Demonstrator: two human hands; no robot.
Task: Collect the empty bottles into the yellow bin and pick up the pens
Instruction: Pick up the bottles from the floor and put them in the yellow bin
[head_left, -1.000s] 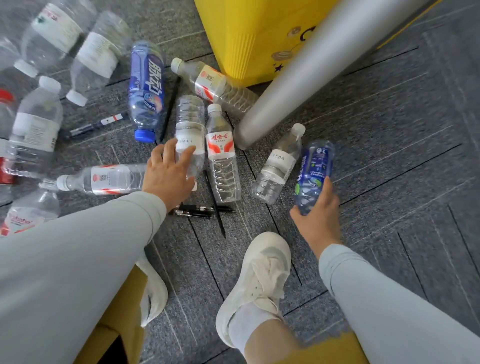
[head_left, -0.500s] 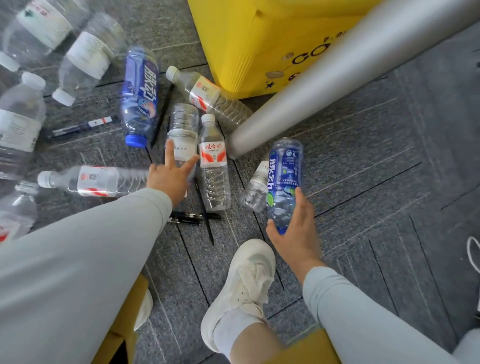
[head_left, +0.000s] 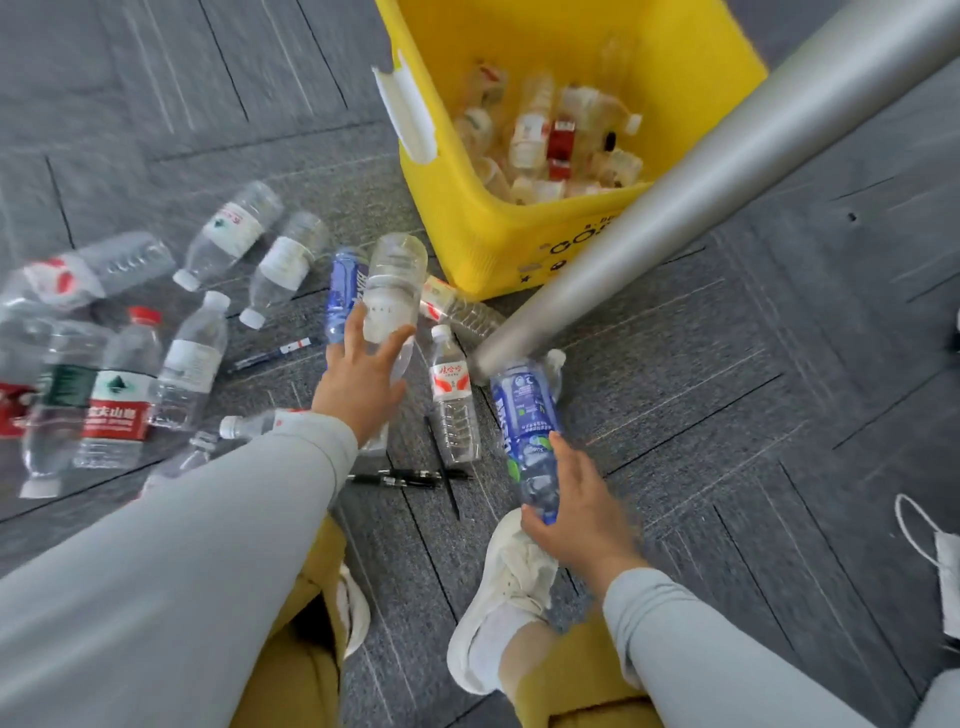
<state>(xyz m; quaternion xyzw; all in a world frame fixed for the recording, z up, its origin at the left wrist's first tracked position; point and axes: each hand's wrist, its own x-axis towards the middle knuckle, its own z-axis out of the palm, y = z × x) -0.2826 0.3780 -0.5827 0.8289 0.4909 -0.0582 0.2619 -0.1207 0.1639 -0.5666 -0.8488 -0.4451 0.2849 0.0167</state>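
Note:
My left hand (head_left: 359, 382) grips a clear white-labelled bottle (head_left: 390, 288) by its lower end, lifted off the carpet. My right hand (head_left: 582, 512) holds a blue-labelled bottle (head_left: 524, 415), tilted upward. The yellow bin (head_left: 485, 228) stands at the top centre with several bottles inside. Several empty bottles lie scattered on the grey carpet to the left, among them a red-capped bottle (head_left: 122, 397) and another blue bottle (head_left: 340, 291). A red-labelled bottle (head_left: 454, 402) lies between my hands. Black pens (head_left: 410, 477) lie crossed below it. A blue pen (head_left: 272, 354) lies to the left of my left hand.
A thick silver table leg (head_left: 727, 171) slants from the top right down to the floor beside the bin. My white shoes (head_left: 511, 587) stand at the bottom centre. A face mask (head_left: 943, 561) lies at the right edge on the carpet.
My left hand closed on the clear bottle and raised it off the floor. My right hand kept the blue bottle. The view tilted up, showing the inside of the bin.

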